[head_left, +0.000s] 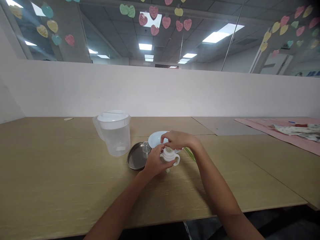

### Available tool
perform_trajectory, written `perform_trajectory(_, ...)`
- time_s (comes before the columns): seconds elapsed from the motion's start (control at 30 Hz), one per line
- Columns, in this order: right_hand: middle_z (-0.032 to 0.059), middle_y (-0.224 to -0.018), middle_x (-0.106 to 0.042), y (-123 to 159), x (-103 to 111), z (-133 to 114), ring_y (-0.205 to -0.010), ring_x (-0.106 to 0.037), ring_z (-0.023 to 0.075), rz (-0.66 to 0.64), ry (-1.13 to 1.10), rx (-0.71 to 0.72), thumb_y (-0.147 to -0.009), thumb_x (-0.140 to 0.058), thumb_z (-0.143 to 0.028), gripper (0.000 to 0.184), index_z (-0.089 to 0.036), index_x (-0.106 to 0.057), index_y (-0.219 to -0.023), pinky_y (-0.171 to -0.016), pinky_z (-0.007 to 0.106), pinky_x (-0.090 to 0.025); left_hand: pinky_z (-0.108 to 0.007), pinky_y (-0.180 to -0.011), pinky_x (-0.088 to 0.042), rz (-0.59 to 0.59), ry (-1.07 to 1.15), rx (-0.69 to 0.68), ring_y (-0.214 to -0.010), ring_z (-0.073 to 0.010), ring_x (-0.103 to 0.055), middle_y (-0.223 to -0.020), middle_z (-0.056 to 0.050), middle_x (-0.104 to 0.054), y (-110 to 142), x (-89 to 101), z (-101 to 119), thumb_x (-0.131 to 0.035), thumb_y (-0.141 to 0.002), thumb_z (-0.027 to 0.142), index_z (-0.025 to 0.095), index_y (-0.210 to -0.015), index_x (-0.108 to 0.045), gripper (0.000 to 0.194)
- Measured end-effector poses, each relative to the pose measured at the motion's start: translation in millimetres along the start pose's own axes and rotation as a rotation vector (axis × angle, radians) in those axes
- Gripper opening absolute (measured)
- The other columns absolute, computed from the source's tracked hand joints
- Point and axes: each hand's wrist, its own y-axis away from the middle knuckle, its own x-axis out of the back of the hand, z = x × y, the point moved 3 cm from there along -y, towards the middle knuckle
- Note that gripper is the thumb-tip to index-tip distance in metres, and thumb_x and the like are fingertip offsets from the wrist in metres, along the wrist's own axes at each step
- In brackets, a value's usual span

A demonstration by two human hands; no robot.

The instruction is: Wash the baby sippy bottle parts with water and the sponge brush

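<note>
My left hand (pixel 155 161) is wrapped round a white baby bottle (pixel 169 156) with side handles, held just above the table. One handle sticks out on the right, and part of the body is hidden by my fingers. Over the bottle's top bends my right hand (pixel 176 140), its fingers curled together at the far side of the rim. What those fingers pinch is hidden. Behind the hands lies a white plate (pixel 154 137). To the left, a round metal tray (pixel 135 160) carries a small clear cap (pixel 145 147).
A clear lidded pitcher (pixel 115 136) stands left of the tray. Some green strip (pixel 190 154) lies right of the plate, partly behind my right arm. At the far right, a pink cloth (pixel 260 126) bears white fabric (pixel 300 131). The wooden table (pixel 62 180) ends at a white wall.
</note>
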Motion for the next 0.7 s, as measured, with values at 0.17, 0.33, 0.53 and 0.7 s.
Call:
perform_trajectory(0.17,0.005,-0.07,-0.064,-2,-1,-7,-0.05,-0.053,0.0104,0.023,0.103,0.019,-0.08,-0.044,-0.017,0.024,-0.017,-0.061,-0.096,-0.044,0.019,-0.034,-0.035,-0.082,-0.046,0.028,-0.054,0.006,-0.089,-0.0218,-0.059,-0.098,-0.006,-0.063,0,-1.4,-1,-0.072,-0.062,0.042,0.019,-0.107,-0.052,0.055)
perform_trajectory(0.33,0.0034,-0.061,-0.061,-1,-1,0,-0.042,-0.049,0.0095,-0.027,-0.065,-0.067,-0.082,-0.046,-0.027,0.033,-0.015,-0.053,-0.111,-0.041,0.019,-0.036,-0.034,-0.081,-0.045,0.016,-0.037,-0.008,-0.09,-0.021,-0.059,-0.098,-0.006,-0.063,0,0.3,0,-0.071,-0.064,0.045,0.019,-0.107,-0.053,0.053)
perform_trajectory(0.53,0.0036,-0.076,-0.065,0,2,9,-0.047,-0.054,0.0096,-0.038,-0.081,-0.015,-0.073,-0.061,-0.04,0.059,-0.019,-0.043,-0.125,-0.042,0.018,-0.038,-0.036,-0.083,-0.044,-0.095,-0.066,-0.017,-0.094,-0.0237,-0.058,-0.103,-0.006,-0.063,-1,3.8,3,-0.071,-0.062,0.05,0.02,-0.108,-0.053,0.058)
perform_trajectory(0.7,0.0058,-0.087,-0.065,-4,-3,3,-0.058,-0.059,0.0117,-0.009,0.069,0.054,-0.076,-0.054,-0.03,0.049,-0.02,-0.047,-0.123,-0.047,0.018,-0.039,-0.038,-0.086,-0.042,-0.174,-0.096,0.016,-0.097,-0.0257,-0.056,-0.106,-0.006,-0.062,-2,2.5,3,-0.07,-0.062,0.052,0.021,-0.108,-0.052,0.059)
